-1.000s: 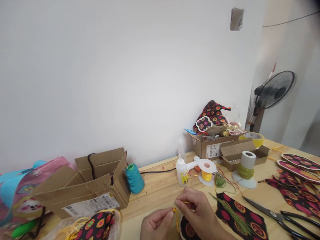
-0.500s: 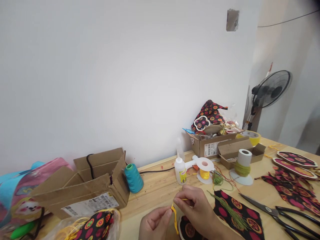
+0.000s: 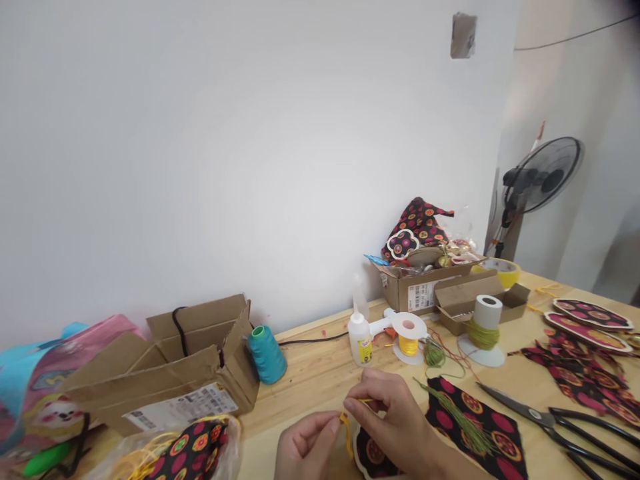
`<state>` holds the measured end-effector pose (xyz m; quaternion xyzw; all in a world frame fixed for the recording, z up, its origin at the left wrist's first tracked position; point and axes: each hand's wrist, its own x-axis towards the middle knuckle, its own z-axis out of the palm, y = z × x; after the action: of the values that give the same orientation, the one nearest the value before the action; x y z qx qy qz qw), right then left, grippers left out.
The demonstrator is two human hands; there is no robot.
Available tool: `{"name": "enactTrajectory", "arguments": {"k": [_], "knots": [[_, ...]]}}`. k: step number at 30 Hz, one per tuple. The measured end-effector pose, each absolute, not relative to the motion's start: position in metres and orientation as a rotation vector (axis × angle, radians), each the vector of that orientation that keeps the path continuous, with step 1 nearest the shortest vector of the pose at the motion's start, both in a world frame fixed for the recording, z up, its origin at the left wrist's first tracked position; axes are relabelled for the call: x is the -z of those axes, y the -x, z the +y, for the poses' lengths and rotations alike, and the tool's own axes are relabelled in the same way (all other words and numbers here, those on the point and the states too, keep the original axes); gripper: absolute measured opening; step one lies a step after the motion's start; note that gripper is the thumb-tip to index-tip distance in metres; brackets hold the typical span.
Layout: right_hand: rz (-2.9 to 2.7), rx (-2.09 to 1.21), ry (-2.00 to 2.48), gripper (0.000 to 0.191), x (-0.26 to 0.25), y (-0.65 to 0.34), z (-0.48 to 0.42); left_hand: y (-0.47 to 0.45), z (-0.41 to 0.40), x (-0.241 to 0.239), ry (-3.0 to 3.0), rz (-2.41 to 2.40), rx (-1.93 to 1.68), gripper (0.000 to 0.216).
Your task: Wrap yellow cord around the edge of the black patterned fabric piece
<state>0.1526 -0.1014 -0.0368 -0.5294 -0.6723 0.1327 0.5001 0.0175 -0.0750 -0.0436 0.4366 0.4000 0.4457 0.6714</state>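
Observation:
At the bottom middle of the head view both my hands pinch a thin yellow cord (image 3: 347, 425). My left hand (image 3: 309, 448) is closed on its lower loop. My right hand (image 3: 395, 420) is closed on the upper end, just right of the left. Under them lies a round patterned fabric piece (image 3: 371, 455) with a pale rim, partly hidden by my right hand.
A wooden table (image 3: 310, 377) holds an open cardboard box (image 3: 170, 373), a teal thread cone (image 3: 267, 355), a glue bottle (image 3: 361, 339), a yellow cord spool (image 3: 409, 337), a green cord spool (image 3: 484, 329), black scissors (image 3: 550, 421), patterned fabric (image 3: 480, 433) and a box of scraps (image 3: 425, 283). A fan (image 3: 540, 180) stands at the right.
The view has drifted slightly, so objects sit a little left and up. My hands keep their pinch on the yellow cord and more of the round fabric piece shows beneath them.

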Motion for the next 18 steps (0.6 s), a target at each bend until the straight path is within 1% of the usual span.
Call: {"name": "enactTrajectory", "arguments": {"k": [4, 10, 18], "knots": [[-1.646, -0.316, 1.277, 0.020, 0.034, -0.152, -0.103, -0.014, -0.070, 0.044, -1.029, 0.968, -1.012, 0.023], [-1.671, -0.337, 1.270, 0.017, 0.034, -0.152, -0.103, -0.008, -0.063, 0.052, -1.095, 0.918, -0.934, 0.024], [-1.615, -0.254, 1.327, 0.020, 0.036, -0.154, -0.099, -0.016, -0.071, 0.045, -1.205, 0.946, -1.037, 0.023]]}}
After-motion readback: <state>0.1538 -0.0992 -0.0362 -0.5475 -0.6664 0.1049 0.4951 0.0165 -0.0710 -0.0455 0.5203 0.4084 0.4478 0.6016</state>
